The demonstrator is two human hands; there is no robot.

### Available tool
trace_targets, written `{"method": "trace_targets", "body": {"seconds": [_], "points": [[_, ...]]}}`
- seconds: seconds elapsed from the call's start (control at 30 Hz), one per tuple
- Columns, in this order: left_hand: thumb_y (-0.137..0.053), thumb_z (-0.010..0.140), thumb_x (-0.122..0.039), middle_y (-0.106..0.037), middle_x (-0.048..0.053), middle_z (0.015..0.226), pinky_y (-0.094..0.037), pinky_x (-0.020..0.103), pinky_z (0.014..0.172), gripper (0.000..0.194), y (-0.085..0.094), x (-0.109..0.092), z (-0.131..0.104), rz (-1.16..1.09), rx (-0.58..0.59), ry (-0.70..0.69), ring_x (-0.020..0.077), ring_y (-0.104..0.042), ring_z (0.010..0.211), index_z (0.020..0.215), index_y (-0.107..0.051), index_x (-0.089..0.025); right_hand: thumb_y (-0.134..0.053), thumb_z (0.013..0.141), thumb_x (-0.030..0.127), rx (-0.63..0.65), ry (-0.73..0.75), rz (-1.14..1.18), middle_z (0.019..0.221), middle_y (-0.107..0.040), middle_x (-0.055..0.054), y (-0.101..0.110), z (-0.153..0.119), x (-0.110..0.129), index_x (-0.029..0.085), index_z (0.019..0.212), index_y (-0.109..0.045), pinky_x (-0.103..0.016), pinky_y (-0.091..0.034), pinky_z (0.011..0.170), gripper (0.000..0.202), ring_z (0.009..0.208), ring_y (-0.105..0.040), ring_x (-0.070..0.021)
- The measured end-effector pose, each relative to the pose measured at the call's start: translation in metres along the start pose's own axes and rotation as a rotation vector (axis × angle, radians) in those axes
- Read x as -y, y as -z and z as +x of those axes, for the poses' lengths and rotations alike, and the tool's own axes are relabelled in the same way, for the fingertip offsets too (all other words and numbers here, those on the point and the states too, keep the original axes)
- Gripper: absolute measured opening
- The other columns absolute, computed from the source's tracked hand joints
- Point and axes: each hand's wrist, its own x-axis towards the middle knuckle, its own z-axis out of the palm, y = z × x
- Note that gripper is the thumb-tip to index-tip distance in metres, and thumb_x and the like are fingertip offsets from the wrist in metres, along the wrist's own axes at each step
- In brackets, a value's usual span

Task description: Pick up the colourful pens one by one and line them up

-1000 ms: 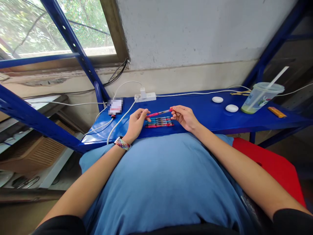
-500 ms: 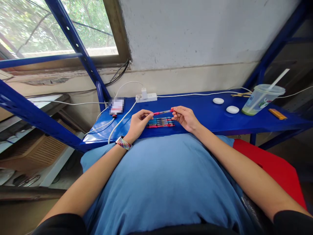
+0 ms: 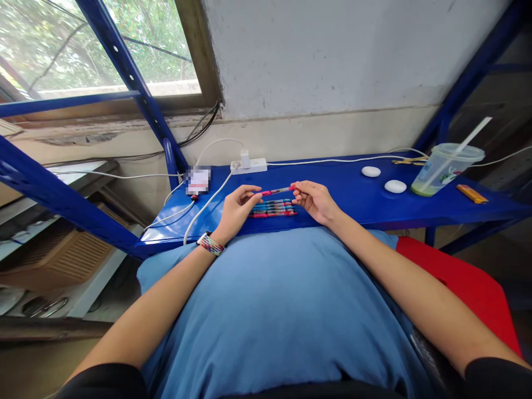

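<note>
Left fingers part, right holds

The left hand (image 3: 236,211) has just parted thumb and forefinger about the slim pink-ended plastic pen (image 3: 275,192) at mid-frame; whether they touch it, I can't tell. The right hand (image 3: 318,203) pinches its right end, so seemingly bears it now, above blue and red plastic pens (image 3: 273,208) on the glossy blue table (image 3: 344,199)

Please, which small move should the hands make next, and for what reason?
Probably lower the pink pen onto the blue table, alongside the row of pens. The right hand pinches its right end, the left hand is at its left end, and it slants slightly just beyond pens that already lie side by side.
</note>
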Motion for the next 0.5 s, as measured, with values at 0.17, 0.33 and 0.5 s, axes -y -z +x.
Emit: {"method": "trace_targets", "body": {"seconds": [0.17,0.33,0.5], "points": [[-0.081,0.095,-0.043,-0.083,0.008,0.099,-0.061,0.037,0.087,0.023,0.0,0.0012,-0.0001,0.01,-0.015,-0.017,0.0225,-0.077,0.093,0.104,-0.082,-0.021,-0.091,0.089,0.024,0.007,-0.009,-0.004,0.07,-0.072,0.0,0.0017,0.0009,-0.0008,0.017,0.087,-0.078,-0.021,-0.068,0.066,0.015,0.058,-0.066,-0.0092],[-0.084,0.093,-0.042,-0.082,0.008,0.102,-0.061,0.039,0.091,0.022,0.0003,0.0029,0.0,0.03,-0.029,-0.059,0.0234,-0.077,0.097,0.102,-0.082,-0.022,-0.087,0.09,0.019,0.003,-0.022,0.043,0.071,-0.074,0.0,0.0033,0.0017,-0.0014,0.018,0.091,-0.079,-0.022,-0.069,0.069,0.008,0.061,-0.069,-0.011],[-0.084,0.093,-0.039,-0.081,0.008,0.109,-0.062,0.038,0.092,0.022,0.0011,0.0028,0.0008,0.049,-0.088,-0.084,0.0238,-0.077,0.104,0.108,-0.081,-0.023,-0.067,0.1,0.027,0.079,-0.198,0.175,0.082,-0.08,-0.005,0.001,-0.0004,0.0045,0.017,0.109,-0.08,-0.029,-0.07,0.075,0.018,0.068,-0.074,-0.0156]]}}
